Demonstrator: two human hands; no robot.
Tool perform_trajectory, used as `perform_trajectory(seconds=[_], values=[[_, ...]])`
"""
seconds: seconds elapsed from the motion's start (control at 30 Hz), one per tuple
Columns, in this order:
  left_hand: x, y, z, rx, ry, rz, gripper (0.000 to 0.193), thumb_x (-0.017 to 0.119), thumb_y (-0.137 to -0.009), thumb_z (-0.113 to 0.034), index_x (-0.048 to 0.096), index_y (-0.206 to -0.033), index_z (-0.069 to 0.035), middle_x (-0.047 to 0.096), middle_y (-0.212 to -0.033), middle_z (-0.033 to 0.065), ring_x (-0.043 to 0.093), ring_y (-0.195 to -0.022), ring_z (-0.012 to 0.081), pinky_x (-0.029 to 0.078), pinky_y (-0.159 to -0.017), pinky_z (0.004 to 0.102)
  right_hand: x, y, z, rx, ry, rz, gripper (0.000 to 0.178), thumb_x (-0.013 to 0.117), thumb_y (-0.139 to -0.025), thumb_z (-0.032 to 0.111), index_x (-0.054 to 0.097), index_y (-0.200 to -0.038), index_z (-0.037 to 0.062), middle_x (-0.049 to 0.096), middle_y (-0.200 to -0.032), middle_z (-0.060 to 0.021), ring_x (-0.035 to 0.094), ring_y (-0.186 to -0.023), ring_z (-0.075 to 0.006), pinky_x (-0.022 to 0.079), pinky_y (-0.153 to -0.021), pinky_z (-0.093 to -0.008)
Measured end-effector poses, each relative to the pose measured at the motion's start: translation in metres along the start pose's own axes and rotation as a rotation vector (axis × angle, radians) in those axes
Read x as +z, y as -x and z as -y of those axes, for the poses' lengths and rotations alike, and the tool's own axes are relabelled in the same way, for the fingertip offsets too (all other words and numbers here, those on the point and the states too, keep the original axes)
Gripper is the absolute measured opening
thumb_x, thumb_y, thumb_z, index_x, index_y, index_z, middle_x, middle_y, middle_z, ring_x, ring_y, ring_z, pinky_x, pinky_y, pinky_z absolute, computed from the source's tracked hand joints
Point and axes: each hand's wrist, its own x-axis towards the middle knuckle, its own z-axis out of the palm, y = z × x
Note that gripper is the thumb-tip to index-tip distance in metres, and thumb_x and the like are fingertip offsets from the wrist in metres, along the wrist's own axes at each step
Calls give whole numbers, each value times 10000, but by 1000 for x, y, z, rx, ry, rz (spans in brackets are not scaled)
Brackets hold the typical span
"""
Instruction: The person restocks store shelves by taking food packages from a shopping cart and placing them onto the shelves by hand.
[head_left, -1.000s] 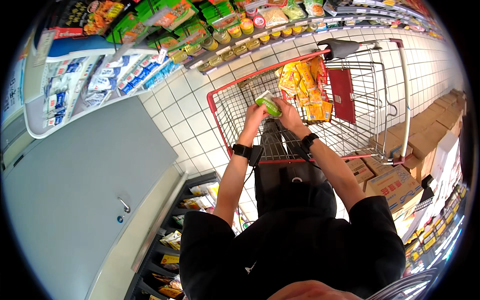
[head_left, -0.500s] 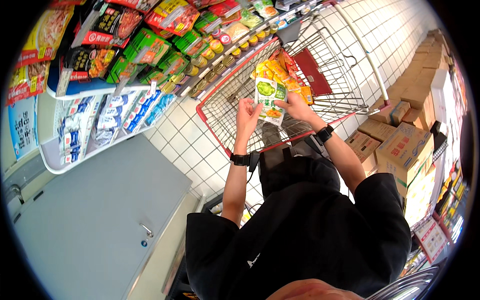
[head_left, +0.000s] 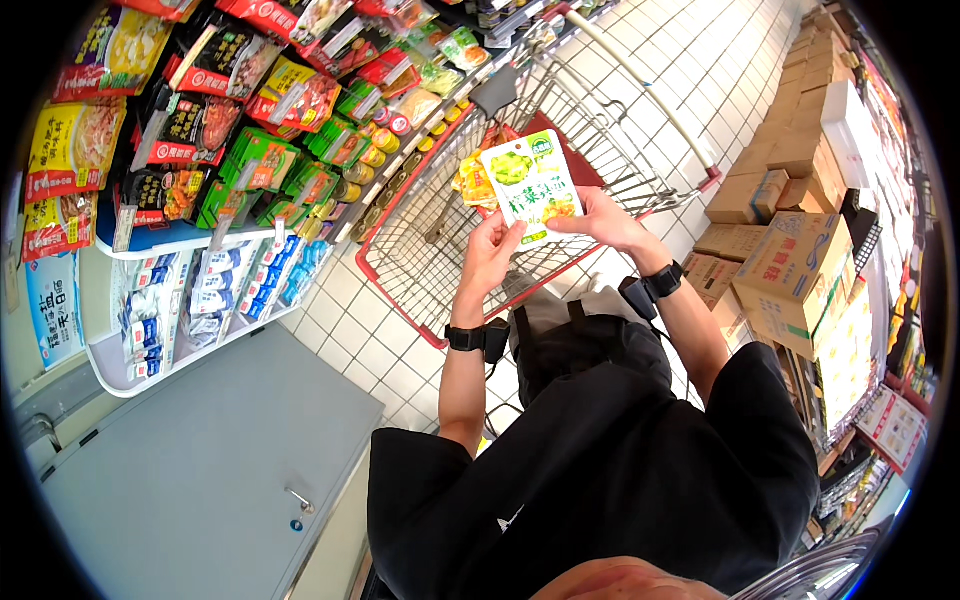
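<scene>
A flat white-and-green pickled vegetable pouch (head_left: pixel 528 182) is held up between my hands, with pictured green vegetables on its front. My left hand (head_left: pixel 488 252) pinches the lower left edge, thumb on the front. At the lower right edge my right hand (head_left: pixel 605 222) grips it the same way, its fingers partly hidden behind. Below the pouch stands a wire shopping cart (head_left: pixel 385 232) with a red rim. Yellow-orange packets (head_left: pixel 474 180) lie inside the cart, partly covered by the pouch.
On the left, shelves hold bagged foods (head_left: pixel 262 160), jars and cans (head_left: pixel 372 157); blue-and-white packs (head_left: pixel 210 298) fill a lower white shelf. A grey panel with a handle (head_left: pixel 200 430) is at lower left. Cardboard boxes (head_left: pixel 795 275) are stacked along the right.
The pouch has come up closer to me and looks larger and more tilted. The cart and shelves have shifted left and the near shelf goods lower in view. Both hands keep their hold.
</scene>
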Motion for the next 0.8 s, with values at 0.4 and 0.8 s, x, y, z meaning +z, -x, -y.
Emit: perform_trajectory(seconds=[0.4,0.8], values=[[188,10,3,231,-93,16,170,608,-969,-136,636,-1024,22,412,-674,-96,323,-628,7,269,-541,206,-106,157,-6,-120,-156,-118,341,760,-847,94,639,-1144,-25,699,-1016,-32,626,-875,-79,517,-787,-254],[370,-6,-4,192,-259,258,228,644,-949,-137,658,-1094,39,698,-959,45,607,-844,58,488,-736,237,-212,306,-28,-298,-251,-329,303,751,-827,21,623,-1098,-26,694,-960,-68,646,-796,-124,556,-659,-272]])
